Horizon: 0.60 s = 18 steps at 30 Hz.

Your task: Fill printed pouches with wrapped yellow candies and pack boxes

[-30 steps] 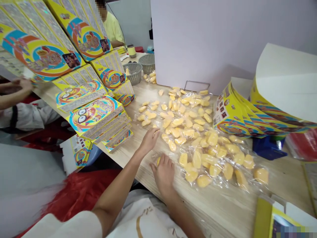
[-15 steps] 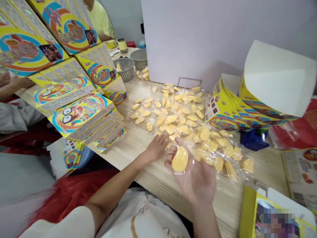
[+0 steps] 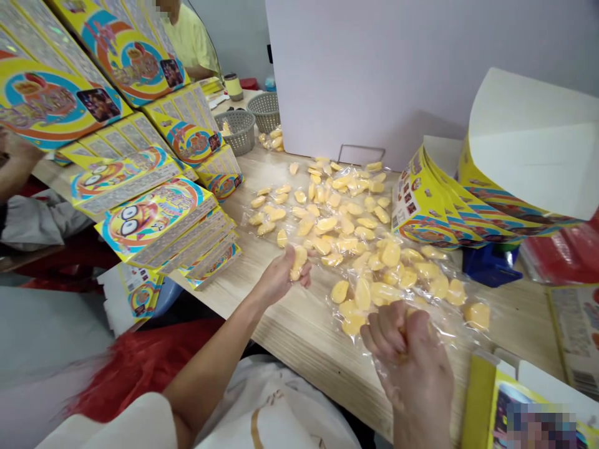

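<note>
Yellow, flat oval pieces in clear plastic wrappers (image 3: 326, 224) lie in a loose spread over the wooden table. My left hand (image 3: 277, 277), at the near left edge of the spread, is closed around one wrapped yellow piece (image 3: 298, 263), pinched under the thumb. Close to the near right pieces, my right hand (image 3: 414, 355) is curled into a fist. Clear plastic shows at its underside, and the fingers hide most of what is inside. Several wrapped pieces (image 3: 353, 318) lie on the table just left of that fist.
Stacked yellow printed boxes (image 3: 159, 215) rise on the left. Nested yellow cartons (image 3: 433, 206) stand at the right, above a blue holder (image 3: 491, 265). Another box (image 3: 528, 405) sits near right. A white panel (image 3: 374, 75) and grey baskets (image 3: 239, 132) are behind. Another person's hand (image 3: 19, 159) is far left.
My right hand has moved right and closed from an open palm bearing a yellow piece. My left hand has turned and closed around a yellow piece. Pieces now lie where my right hand was.
</note>
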{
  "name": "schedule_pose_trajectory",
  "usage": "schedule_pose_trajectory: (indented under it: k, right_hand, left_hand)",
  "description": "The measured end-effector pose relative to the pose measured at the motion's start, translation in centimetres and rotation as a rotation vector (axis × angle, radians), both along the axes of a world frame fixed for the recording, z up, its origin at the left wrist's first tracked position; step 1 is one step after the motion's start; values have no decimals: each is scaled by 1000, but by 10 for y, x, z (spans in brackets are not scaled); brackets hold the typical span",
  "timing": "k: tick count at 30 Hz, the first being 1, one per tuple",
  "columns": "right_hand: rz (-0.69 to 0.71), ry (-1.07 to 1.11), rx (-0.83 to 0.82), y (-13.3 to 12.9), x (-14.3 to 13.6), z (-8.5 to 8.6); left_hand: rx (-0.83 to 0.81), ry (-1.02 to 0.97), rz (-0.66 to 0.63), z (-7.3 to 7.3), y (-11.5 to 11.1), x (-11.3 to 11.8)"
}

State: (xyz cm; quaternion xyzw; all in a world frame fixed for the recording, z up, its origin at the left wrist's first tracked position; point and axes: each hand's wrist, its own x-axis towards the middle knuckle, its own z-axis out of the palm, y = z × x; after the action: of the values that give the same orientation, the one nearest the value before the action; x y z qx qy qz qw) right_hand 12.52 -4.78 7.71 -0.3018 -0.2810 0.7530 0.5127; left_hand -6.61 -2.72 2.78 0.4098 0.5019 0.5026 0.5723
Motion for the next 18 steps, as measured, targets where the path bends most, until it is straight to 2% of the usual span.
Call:
schedule_pose_trajectory:
  k: [2, 4, 6, 9, 12, 13, 14, 16, 18]
  right_hand:
    - [-35, -37, 1, 0, 5, -2]
    - [-62, -77, 14, 2, 10, -2]
    - [-116, -208, 70, 12, 16, -4]
    - [-342, -648, 222, 41, 27, -12]
    - [-553, -1144, 472, 73, 31, -30]
    - [-538, -1281, 577, 80, 28, -38]
    - [-460, -1410, 694, 84, 23, -47]
    - [-164, -1523, 881, 86, 7, -67]
    - [115, -1510, 986, 82, -15, -89]
  left_hand:
    - [-41, -318, 60, 15, -1, -5]
    - [-49, -375, 137, 26, -2, -8]
    - [-34, -319, 208, 31, -1, -10]
    - [-9, -133, 307, 21, 9, -12]
    - [-18, 52, 427, -5, 30, -18]
    - [-27, 83, 458, -14, 38, -20]
    - [-39, 97, 477, -23, 45, -23]
    - [-61, 113, 491, -36, 55, -28]
    - [-88, 129, 481, -43, 58, -31]
